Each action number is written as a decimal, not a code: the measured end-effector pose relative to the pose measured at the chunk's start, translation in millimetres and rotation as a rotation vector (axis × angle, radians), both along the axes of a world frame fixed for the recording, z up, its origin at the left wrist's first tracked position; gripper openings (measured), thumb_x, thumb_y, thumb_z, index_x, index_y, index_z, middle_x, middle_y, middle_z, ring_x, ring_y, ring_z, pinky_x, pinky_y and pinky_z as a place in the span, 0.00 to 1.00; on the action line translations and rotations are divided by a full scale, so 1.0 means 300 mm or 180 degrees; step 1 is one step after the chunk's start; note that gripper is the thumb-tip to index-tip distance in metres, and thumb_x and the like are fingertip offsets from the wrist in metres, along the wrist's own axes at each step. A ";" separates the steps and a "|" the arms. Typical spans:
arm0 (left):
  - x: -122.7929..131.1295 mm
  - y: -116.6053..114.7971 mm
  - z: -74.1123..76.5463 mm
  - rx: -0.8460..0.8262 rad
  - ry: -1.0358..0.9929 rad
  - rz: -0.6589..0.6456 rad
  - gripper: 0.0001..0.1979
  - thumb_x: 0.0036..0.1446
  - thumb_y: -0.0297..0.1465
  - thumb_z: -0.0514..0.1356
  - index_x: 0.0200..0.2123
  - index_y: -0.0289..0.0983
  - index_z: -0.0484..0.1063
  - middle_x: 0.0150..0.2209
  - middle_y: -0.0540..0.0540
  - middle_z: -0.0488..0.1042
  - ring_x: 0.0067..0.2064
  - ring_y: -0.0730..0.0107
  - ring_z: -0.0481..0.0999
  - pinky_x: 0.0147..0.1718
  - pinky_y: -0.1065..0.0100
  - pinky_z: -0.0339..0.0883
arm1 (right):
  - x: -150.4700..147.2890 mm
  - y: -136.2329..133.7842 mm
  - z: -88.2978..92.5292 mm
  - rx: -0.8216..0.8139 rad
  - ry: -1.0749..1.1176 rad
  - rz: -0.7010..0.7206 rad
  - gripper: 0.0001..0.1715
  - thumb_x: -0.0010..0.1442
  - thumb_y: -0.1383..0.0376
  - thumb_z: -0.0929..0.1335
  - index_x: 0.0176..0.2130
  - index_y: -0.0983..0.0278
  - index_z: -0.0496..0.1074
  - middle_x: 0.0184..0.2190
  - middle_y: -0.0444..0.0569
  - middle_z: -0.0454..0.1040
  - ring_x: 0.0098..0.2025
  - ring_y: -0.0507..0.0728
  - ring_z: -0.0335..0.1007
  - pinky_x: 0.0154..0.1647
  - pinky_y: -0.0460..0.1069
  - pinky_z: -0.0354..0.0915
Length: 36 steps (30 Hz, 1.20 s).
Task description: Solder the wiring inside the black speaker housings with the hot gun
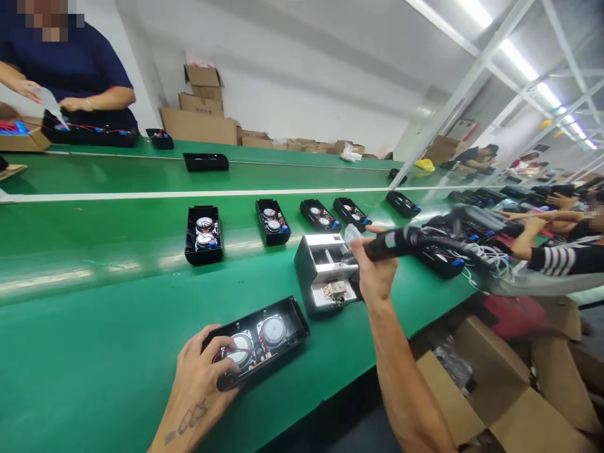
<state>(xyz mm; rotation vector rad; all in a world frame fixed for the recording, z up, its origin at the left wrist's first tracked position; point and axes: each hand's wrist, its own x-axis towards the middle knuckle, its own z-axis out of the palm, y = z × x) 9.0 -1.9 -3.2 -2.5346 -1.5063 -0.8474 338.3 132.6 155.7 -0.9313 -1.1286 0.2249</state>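
An open black speaker housing (264, 340) with two round drivers and red wires lies on the green belt (94, 352) near me. My left hand (207, 368) grips its near end, thumb on the casing. My right hand (375, 270) is closed round a black powered screwdriver (401, 242) with a hose trailing right. Its tip points down at a silver screw feeder box (325, 270) beside the housing.
More open speaker housings (204, 234) ride in a row on the belt. A person in dark blue (70, 69) works at the far left. Other workers' arms (542, 251) and wires crowd the right. Cardboard boxes (519, 390) stand below the belt's edge.
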 end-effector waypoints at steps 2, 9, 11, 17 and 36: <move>-0.007 0.005 -0.008 0.0064 0.0039 -0.0007 0.06 0.46 0.30 0.71 0.27 0.49 0.80 0.43 0.49 0.82 0.59 0.40 0.71 0.50 0.44 0.68 | 0.021 -0.034 0.000 0.0219 0.0073 -0.0038 0.28 0.59 0.56 0.78 0.53 0.59 0.69 0.24 0.34 0.70 0.25 0.53 0.68 0.37 0.53 0.69; -0.016 0.009 -0.013 0.0087 0.0047 -0.0036 0.06 0.46 0.31 0.71 0.28 0.49 0.80 0.44 0.49 0.82 0.59 0.40 0.72 0.50 0.45 0.68 | -0.009 -0.181 -0.054 -0.0330 0.0508 0.0590 0.25 0.60 0.62 0.78 0.51 0.59 0.67 0.21 0.33 0.69 0.20 0.51 0.64 0.29 0.51 0.64; -0.013 0.006 -0.012 0.0054 0.0026 -0.0018 0.06 0.46 0.31 0.71 0.27 0.49 0.80 0.44 0.49 0.82 0.59 0.40 0.72 0.51 0.44 0.68 | -0.049 -0.184 -0.084 -0.0394 0.0635 0.0736 0.24 0.61 0.61 0.78 0.49 0.58 0.65 0.21 0.33 0.68 0.19 0.51 0.64 0.28 0.51 0.64; -0.019 0.006 -0.010 -0.0132 0.0052 0.0043 0.05 0.47 0.31 0.71 0.27 0.48 0.80 0.45 0.49 0.82 0.61 0.40 0.71 0.54 0.43 0.67 | -0.265 -0.186 -0.138 -0.0736 0.0762 0.1698 0.22 0.61 0.59 0.77 0.47 0.56 0.63 0.20 0.31 0.67 0.17 0.50 0.62 0.22 0.48 0.62; -0.011 0.005 0.001 -0.0113 0.0068 0.0048 0.06 0.46 0.31 0.71 0.28 0.49 0.81 0.46 0.49 0.83 0.60 0.41 0.73 0.52 0.43 0.70 | -0.391 -0.188 -0.179 -0.1339 0.0454 0.1804 0.23 0.53 0.58 0.80 0.39 0.58 0.67 0.20 0.34 0.68 0.20 0.50 0.62 0.24 0.49 0.64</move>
